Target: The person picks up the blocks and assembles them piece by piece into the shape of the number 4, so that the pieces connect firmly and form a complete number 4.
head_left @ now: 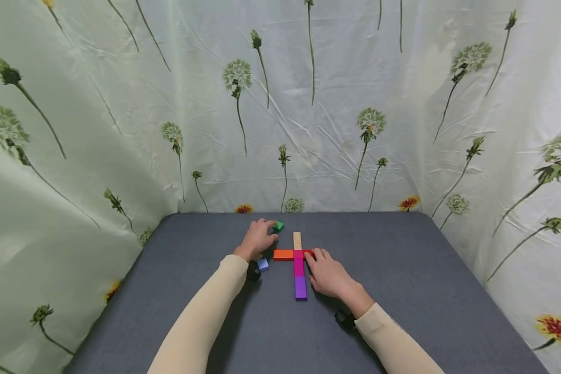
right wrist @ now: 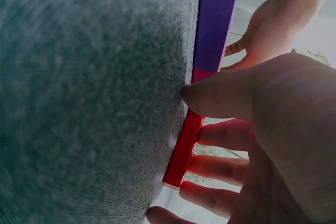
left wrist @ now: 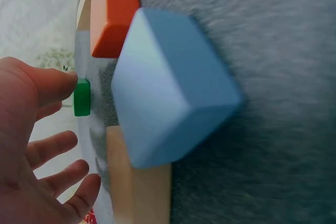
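- The green block [head_left: 279, 226] lies near the far edge of the table [head_left: 392, 270], a little left of that edge's middle. It is just beyond the fingertips of the left hand [head_left: 258, 240], on their right-hand side.
- The left hand is much the nearer of the two; the right hand [head_left: 329, 275] is closer to the near edge, on the other side of the laid-out cross.
- The left hand's fingers are spread and apart, with nothing held in the palm. Whether a fingertip touches the green block, I cannot tell; its long axis is also hard to read, as it is partly covered.
- The right hand's fingers lie fairly straight against the red block [right wrist: 184, 150], with the thumb by the magenta block [head_left: 298, 264].
- The cross has the magenta block and purple block [head_left: 301, 289] in line toward the near edge, the pale wooden block [head_left: 297, 240] toward the far edge, and the orange block [head_left: 283, 255] toward the left edge.
- The left wrist view shows a second wooden block [left wrist: 142, 192] just beside the blue block [head_left: 263, 264]; in the head view, the left arm mostly hides it.
- The right wrist view shows the red block's length, which the fingers partly cover in the head view.
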### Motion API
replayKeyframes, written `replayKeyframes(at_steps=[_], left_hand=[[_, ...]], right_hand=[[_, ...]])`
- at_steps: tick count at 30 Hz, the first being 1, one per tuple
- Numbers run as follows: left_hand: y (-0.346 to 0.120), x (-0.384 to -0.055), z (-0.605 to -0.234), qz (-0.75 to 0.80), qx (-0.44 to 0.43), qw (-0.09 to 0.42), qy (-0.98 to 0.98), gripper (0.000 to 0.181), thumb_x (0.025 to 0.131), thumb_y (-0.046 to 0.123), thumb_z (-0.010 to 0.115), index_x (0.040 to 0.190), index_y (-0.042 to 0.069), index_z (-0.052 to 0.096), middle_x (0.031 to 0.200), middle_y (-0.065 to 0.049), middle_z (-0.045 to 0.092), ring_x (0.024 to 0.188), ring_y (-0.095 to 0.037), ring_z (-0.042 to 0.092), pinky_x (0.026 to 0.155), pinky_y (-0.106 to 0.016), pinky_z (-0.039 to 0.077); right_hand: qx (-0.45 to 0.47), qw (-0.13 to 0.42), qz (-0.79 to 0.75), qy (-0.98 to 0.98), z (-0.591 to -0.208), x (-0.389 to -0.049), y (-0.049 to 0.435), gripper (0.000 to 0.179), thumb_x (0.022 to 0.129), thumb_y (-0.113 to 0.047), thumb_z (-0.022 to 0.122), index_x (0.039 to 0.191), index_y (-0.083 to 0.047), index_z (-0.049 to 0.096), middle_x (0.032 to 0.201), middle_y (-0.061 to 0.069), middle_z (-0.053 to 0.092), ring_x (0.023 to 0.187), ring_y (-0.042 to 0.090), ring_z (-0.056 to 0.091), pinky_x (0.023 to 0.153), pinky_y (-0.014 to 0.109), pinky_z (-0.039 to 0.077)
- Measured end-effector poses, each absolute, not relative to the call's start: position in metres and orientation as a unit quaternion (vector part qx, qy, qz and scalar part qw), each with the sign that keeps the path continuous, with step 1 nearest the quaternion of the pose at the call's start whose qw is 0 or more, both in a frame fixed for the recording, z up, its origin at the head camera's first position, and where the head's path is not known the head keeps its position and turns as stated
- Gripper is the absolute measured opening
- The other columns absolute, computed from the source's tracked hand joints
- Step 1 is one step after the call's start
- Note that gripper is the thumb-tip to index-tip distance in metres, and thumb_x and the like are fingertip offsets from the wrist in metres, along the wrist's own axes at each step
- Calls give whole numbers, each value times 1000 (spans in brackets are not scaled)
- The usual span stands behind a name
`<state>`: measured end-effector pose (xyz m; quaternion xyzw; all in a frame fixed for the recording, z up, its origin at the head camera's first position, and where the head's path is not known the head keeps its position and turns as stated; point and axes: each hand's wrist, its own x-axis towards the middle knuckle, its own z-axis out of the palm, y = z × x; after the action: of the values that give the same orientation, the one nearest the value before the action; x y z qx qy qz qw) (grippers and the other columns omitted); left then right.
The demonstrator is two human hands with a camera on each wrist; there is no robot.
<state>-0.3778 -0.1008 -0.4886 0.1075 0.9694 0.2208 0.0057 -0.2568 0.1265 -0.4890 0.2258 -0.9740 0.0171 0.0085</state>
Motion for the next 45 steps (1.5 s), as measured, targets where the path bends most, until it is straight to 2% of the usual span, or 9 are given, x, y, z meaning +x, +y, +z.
replayKeyframes(at_steps=[10,17,22,28,38,45], left_hand=[[-100,-393,-488,187,96,27,977,50,99,31,64,148,33,52,141,-17,48,123,-38,41,97,-55,43],[-96,-393,-487,154,95,14,983,51,99,32,65,148,34,52,138,-18,47,121,-37,41,95,-54,44],[-95,-391,-486,171,89,7,981,42,98,27,67,139,30,61,136,-15,51,118,-34,43,94,-52,45],[-97,-390,-484,194,85,5,977,29,94,23,74,123,20,72,124,-12,57,113,-31,48,92,-48,47],[-102,-393,-484,192,98,12,976,22,89,18,79,109,11,73,101,-4,64,88,-22,56,83,-41,51],[-107,-390,-488,219,110,13,969,22,90,18,78,109,10,74,98,-3,68,85,-20,58,84,-40,51]], right_hand=[[230,14,13,-973,-490,-259,126,62,97,-30,66,150,-6,46,143,17,44,132,33,43,85,47,54],[230,17,16,-973,-487,-259,127,62,97,-29,67,150,-5,46,142,18,44,132,33,43,86,47,55],[233,18,14,-972,-485,-257,128,61,97,-29,67,149,-4,47,142,18,45,131,34,44,84,46,55],[231,18,14,-973,-486,-255,128,61,97,-29,67,149,-4,47,141,18,45,131,34,44,85,47,55],[232,21,13,-972,-489,-258,126,61,97,-29,67,149,-4,47,140,18,46,131,34,44,85,46,55],[229,17,11,-973,-490,-256,127,60,97,-29,66,148,-4,47,141,18,46,130,33,45,85,46,55]])
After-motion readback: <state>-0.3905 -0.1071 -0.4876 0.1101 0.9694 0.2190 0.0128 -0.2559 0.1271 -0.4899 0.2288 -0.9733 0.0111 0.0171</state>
